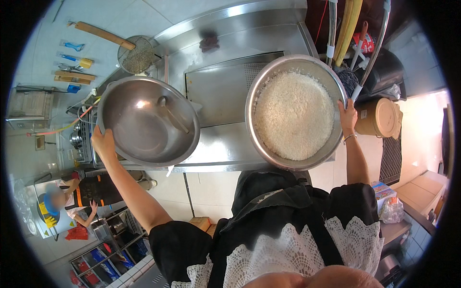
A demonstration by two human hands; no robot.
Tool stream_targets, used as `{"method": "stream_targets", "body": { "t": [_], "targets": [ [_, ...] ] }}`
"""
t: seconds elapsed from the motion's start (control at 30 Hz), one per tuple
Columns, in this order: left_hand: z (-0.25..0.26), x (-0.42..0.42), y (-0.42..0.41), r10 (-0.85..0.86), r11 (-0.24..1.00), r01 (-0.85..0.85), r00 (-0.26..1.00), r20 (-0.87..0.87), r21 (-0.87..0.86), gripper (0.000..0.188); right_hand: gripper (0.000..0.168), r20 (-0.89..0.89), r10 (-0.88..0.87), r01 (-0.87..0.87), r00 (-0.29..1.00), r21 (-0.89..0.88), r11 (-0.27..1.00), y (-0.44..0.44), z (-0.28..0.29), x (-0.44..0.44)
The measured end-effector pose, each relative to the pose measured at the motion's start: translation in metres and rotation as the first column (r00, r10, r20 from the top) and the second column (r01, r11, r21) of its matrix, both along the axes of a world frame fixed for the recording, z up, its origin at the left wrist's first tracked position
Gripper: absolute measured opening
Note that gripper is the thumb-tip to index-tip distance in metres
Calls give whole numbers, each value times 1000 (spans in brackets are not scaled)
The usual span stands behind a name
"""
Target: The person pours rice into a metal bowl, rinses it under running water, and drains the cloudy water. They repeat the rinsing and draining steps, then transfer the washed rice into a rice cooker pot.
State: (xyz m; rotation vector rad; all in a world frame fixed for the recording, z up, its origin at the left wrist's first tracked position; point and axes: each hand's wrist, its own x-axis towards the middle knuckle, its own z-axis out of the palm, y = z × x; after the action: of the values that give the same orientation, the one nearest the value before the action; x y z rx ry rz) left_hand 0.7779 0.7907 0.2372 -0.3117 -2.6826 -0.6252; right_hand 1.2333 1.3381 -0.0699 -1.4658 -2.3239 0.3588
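My left hand (103, 142) grips the rim of a wide steel bowl (142, 126) at its near left side. Inside that bowl lies only a long-handled metal spoon (174, 116), its head toward the far wall. On the right, my right hand (348, 114) holds the right rim of a deep round steel basin (253, 135). White rice grains (295, 111) fill much of this basin, and some stick to its inner wall. Both vessels are at the steel counter (227, 144), the basin overlapping its front edge near my apron. The undersides of both are hidden.
A wire-mesh strainer (136, 54) with a wooden handle is at the back left. A dark cloth (209, 43) lies at the counter's back. On the right stand mop poles (346, 32) and a lidded brown bucket (378, 118). Another person (97, 190) works at the left, beside a shelf rack (108, 257).
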Motion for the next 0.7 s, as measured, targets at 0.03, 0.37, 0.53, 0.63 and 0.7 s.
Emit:
{"method": "stream_targets", "body": {
  "t": [0.03,0.37,0.53,0.63,0.7],
  "targets": [
    [2,1,3,5,1000,-5,1000,4,-16,28,40,-7,-5,5,1000,3,1000,0,0,0],
    [9,1,20,10,998,-12,1000,-25,-67,30,39,-19,6,-7,1000,-22,1000,1,-2,0],
    [11,-1,26,-45,992,37,997,-69,-118,30,39,-16,-6,7,1000,9,1000,-2,3,-1],
    [10,-5,23,-62,993,54,995,-79,-102,31,39,-33,-3,4,999,22,1000,-4,3,-2],
    [10,-5,23,-61,994,52,994,-93,-92,32,41,-23,-11,12,1000,13,1000,-2,1,-1]
  ]
}}
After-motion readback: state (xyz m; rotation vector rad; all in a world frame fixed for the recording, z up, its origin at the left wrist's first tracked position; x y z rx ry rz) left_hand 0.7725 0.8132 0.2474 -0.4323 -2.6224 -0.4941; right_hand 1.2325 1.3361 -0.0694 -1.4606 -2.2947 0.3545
